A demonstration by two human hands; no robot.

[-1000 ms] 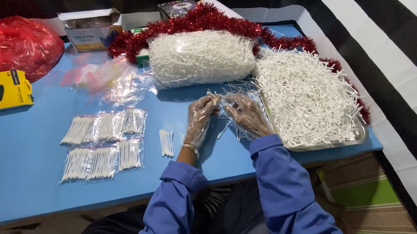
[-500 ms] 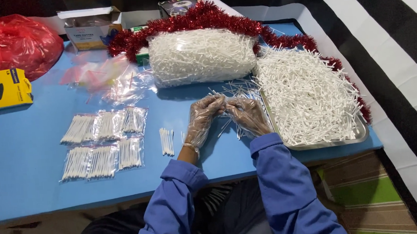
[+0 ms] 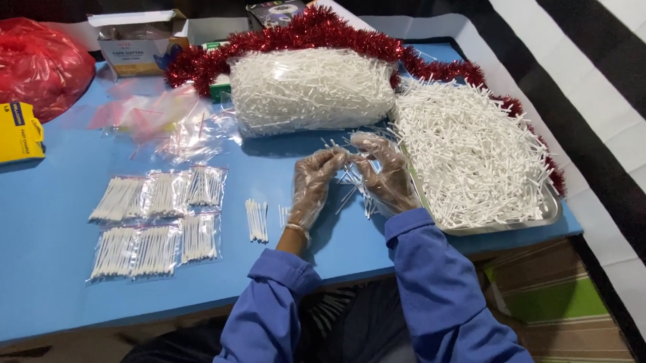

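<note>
Fingers [image 3: 334, 160] pinch white sticks [image 3: 353, 178] | both gloved | stick count unclear

A small packing workshop — blue worktable [image 3: 60, 287], tray [image 3: 549, 212] heaped with swabs, filled packets [image 3: 155, 193].

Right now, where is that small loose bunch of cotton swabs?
The loose swabs lie on the blue table, just left of the left hand, right of the bagged packets.

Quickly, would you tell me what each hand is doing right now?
Left hand: gloved, shut on a bunch of white cotton swabs.
Right hand: gloved, shut on the same bunch.
</note>
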